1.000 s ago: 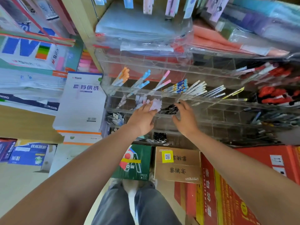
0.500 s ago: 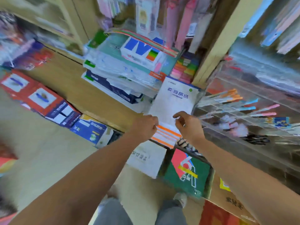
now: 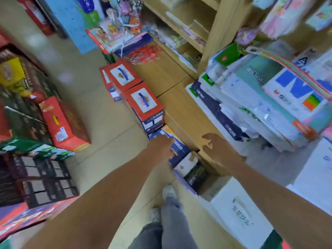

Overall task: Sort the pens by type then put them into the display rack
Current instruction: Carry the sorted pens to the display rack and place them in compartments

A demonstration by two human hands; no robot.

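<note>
Reaching forward, left hand [image 3: 161,146] overlaps a blue box [image 3: 180,151] (grip blurred, cannot tell); right hand [image 3: 216,149] hangs loosely curled, empty, against the wooden ledge [image 3: 179,108].

The floor [image 3: 107,114] is of pale beige tiles, in soft and even light. On the right stands a shelf unit [image 3: 212,33] of light wood, with a low wooden ledge [image 3: 172,81] before it. Red boxes [image 3: 142,103] stand along this ledge (all is somewhat blurred). A dark rack [image 3: 45,180] is at the left.
</note>
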